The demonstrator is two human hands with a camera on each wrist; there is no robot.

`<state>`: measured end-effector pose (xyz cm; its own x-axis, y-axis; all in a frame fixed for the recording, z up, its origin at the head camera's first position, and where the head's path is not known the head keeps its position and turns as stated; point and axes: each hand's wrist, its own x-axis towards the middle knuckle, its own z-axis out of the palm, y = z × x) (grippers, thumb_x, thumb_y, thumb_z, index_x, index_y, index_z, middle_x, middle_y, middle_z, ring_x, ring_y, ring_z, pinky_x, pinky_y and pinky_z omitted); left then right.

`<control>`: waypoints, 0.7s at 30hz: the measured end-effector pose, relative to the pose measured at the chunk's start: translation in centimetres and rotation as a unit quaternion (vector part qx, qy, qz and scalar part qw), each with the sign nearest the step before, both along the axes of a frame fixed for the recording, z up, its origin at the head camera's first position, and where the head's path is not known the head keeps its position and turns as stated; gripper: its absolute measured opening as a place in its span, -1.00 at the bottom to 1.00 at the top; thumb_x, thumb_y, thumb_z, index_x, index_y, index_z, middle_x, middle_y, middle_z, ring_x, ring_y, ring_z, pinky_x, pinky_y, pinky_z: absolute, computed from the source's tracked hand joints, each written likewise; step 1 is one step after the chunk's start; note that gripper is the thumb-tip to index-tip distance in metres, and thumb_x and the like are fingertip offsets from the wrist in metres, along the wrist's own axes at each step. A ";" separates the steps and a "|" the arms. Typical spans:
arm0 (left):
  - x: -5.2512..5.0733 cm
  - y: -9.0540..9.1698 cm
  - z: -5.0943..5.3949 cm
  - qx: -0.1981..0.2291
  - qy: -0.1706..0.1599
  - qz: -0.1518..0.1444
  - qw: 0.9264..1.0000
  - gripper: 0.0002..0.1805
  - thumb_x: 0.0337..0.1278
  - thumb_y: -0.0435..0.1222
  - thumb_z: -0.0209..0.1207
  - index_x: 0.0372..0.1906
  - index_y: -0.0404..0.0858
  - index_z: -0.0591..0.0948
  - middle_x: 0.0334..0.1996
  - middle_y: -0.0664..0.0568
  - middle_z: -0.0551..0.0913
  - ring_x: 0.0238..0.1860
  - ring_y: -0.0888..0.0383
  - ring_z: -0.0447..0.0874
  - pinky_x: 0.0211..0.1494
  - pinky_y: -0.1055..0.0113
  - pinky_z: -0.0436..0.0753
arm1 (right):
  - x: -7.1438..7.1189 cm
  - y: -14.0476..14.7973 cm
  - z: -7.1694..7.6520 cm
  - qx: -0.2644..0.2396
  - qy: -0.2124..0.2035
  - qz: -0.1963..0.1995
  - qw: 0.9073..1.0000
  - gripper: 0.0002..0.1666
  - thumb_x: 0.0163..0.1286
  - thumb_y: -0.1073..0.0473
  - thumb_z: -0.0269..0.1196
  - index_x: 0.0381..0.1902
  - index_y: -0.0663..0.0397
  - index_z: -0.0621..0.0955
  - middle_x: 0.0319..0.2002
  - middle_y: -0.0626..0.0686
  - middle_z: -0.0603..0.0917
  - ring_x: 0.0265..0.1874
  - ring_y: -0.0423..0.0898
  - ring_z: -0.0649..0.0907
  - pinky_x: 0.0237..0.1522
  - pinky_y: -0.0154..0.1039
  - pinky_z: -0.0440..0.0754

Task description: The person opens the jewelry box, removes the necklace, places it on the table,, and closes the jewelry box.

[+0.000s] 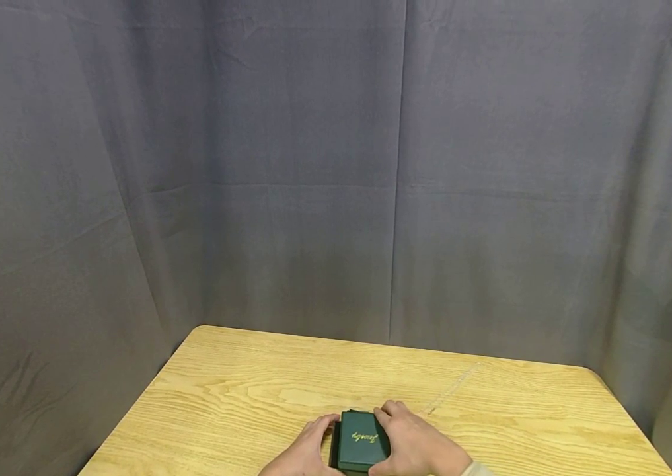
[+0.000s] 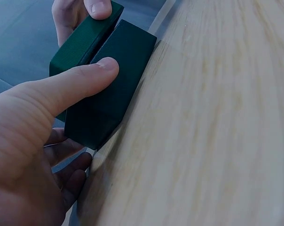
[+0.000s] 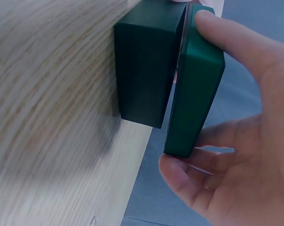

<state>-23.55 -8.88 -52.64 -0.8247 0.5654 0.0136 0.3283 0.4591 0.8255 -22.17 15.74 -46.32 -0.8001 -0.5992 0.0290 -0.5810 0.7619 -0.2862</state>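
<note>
A small dark green box shows as two parts: a lid with gold lettering, upside down in the head view, and a deeper base. The base rests on the table, and the lid sits slightly tilted above it with a narrow gap between. My left hand grips the base, its thumb lying along one side. My right hand pinches the lid between thumb and fingers at opposite edges. What the base contains is hidden.
The wood-grain table spreads beyond both hands. A clear strip, perhaps tape or a ruler, lies on it at the right. Grey curtains hang behind and at both sides.
</note>
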 end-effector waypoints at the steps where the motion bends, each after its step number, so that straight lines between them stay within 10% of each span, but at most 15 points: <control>1: 0.0 0.0 0.0 -0.001 -0.002 0.001 1.000 0.02 -0.15 0.09 0.41 0.37 -0.30 0.22 0.10 0.02 0.39 0.08 0.00 0.31 0.05 0.08 0.43 | 0.0 -0.1 0.0 0.000 -0.003 -0.003 1.000 0.15 -0.07 -0.48 0.32 0.22 0.31 0.43 -0.01 0.01 0.45 -0.16 -0.15 0.44 -0.23 -0.23 0.53; 21: 0.4 0.3 0.3 -0.017 -0.002 0.013 1.000 0.09 -0.16 0.05 0.42 0.38 -0.43 0.13 0.14 -0.06 0.33 0.13 -0.06 0.30 0.10 0.05 0.41 | -0.1 -1.1 -0.5 -0.001 -0.015 0.005 1.000 0.17 -0.06 -0.58 0.23 0.21 0.25 0.44 -0.06 -0.01 0.45 -0.15 -0.14 0.43 -0.23 -0.24 0.53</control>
<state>-23.17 -8.58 -52.38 -0.8395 0.5433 -0.0084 0.3131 0.4962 0.8098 -22.24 14.67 -46.86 -0.7940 -0.6078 0.0064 -0.5807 0.7553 -0.3038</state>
